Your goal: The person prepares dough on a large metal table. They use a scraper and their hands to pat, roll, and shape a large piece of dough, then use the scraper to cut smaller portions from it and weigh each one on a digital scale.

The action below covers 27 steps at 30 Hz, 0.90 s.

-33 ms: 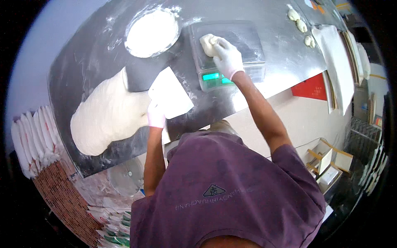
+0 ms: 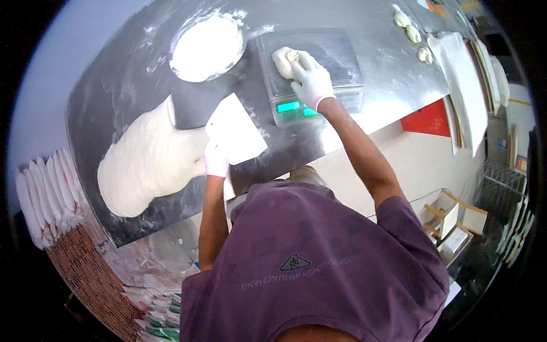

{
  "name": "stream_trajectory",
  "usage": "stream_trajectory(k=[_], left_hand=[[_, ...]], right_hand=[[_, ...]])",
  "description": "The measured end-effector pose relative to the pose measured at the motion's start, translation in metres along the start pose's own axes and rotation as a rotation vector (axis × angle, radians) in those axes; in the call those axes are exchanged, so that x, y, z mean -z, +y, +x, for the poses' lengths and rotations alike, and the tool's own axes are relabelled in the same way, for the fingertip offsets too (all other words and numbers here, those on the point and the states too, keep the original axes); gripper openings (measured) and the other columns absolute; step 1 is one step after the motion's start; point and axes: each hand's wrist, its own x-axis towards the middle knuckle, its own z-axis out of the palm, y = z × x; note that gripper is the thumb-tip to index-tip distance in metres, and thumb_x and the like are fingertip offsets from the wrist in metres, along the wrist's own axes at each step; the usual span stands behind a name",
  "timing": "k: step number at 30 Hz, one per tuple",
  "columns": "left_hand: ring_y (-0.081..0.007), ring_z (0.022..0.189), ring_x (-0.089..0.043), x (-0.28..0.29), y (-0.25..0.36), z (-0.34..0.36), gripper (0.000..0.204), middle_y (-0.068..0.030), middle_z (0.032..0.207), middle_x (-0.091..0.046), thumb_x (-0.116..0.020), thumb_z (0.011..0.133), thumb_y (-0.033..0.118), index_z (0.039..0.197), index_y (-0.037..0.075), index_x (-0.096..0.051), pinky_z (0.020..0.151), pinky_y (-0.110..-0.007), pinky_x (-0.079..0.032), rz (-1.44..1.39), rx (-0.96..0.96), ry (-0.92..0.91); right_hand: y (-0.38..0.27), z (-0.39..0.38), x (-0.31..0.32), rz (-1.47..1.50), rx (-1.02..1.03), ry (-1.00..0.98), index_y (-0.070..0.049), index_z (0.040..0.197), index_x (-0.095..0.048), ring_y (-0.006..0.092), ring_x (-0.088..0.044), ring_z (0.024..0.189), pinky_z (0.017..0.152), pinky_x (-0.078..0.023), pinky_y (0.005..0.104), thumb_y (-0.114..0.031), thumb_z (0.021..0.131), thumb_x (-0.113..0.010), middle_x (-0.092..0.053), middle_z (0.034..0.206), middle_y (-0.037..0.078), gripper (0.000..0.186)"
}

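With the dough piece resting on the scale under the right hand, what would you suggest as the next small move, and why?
Probably lift the right hand clear of the dough piece. That hand rests on the piece atop the scale, whose green display is lit, so any pressing would likely skew the reading. The left hand holds the white scraper beside the large dough mass, ready to trim.

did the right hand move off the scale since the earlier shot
No. The right hand rests on the dough piece on the scale, same spot against its green display.
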Motion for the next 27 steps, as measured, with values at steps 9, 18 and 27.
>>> stream_trajectory(k=[9, 18, 27], left_hand=[[-0.0339, 0.093, -0.059, 0.003, 0.051, 0.105, 0.024, -0.0195, 0.097, -0.062, -0.045, 0.088, 0.01, 0.103, 0.001, -0.062, 0.082, -0.041, -0.046, 0.954, -0.568, -0.298], [-0.0342, 0.091, -0.06, 0.019, 0.017, 0.226, 0.025, -0.0212, 0.095, -0.063, -0.05, 0.084, 0.012, 0.103, 0.003, -0.063, 0.084, -0.041, -0.045, 0.45, -0.95, -0.264], [-0.0221, 0.093, -0.057, -0.001, 0.1, 0.143, 0.04, -0.0113, 0.105, -0.062, -0.059, 0.085, 0.023, 0.111, -0.007, -0.057, 0.085, -0.034, -0.043, 0.024, 0.048, 0.02]], right_hand=[[0.034, -0.064, -0.013, 0.679, -0.49, 0.092, 0.005, 0.13, -0.041, 0.0307, -0.041, 0.127, 0.104, -0.034, 0.0359, -0.014, 0.083, -0.06, -0.043, 0.134, 0.022, 0.054], [-0.016, -0.054, 0.006, 0.529, -0.438, 0.084, -0.001, 0.12, -0.052, 0.031, -0.052, 0.11, 0.094, -0.041, 0.0377, -0.014, 0.08, -0.061, -0.054, 0.115, 0.019, 0.042], [-0.017, -0.023, 0.001, -0.033, -0.206, -0.212, -0.013, 0.081, -0.066, 0.0283, -0.061, 0.082, 0.07, -0.046, 0.0422, -0.025, 0.079, -0.058, -0.064, 0.083, 0.01, 0.014]])
